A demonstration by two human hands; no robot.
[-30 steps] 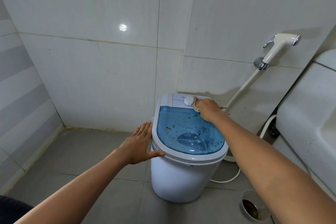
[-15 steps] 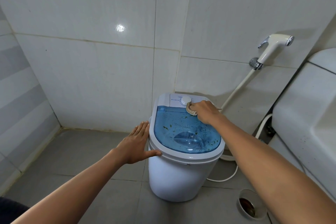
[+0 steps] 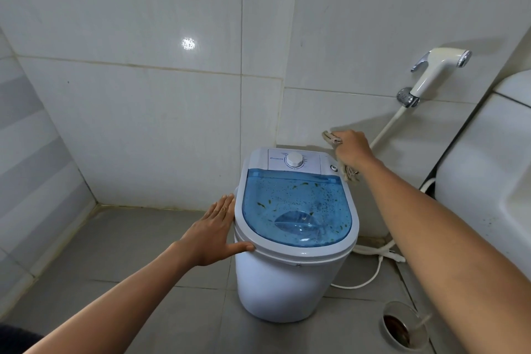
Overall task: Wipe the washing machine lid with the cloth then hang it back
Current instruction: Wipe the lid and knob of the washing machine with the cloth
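A small white washing machine [image 3: 287, 287] stands on the grey floor. Its clear blue lid [image 3: 296, 207] is speckled with green bits and droplets. A white dial [image 3: 294, 159] sits on the panel behind the lid. My left hand [image 3: 214, 231] lies flat against the machine's left rim, fingers spread, thumb on the front edge. My right hand [image 3: 352, 149] is raised just above the back right corner of the machine, closed on a beige cloth [image 3: 330, 138]. Part of the cloth hangs below my palm; the rest is hidden in my fist.
A white bidet sprayer [image 3: 434, 69] hangs on the wall at the right, its hose running down behind my right hand. A white toilet tank [image 3: 488, 181] fills the right side. A floor drain [image 3: 398, 327] sits at the lower right. A white hose lies behind the machine.
My right hand has lifted with the cloth from beside the dial to the back right corner, off the lid. My left hand has stayed on the rim.
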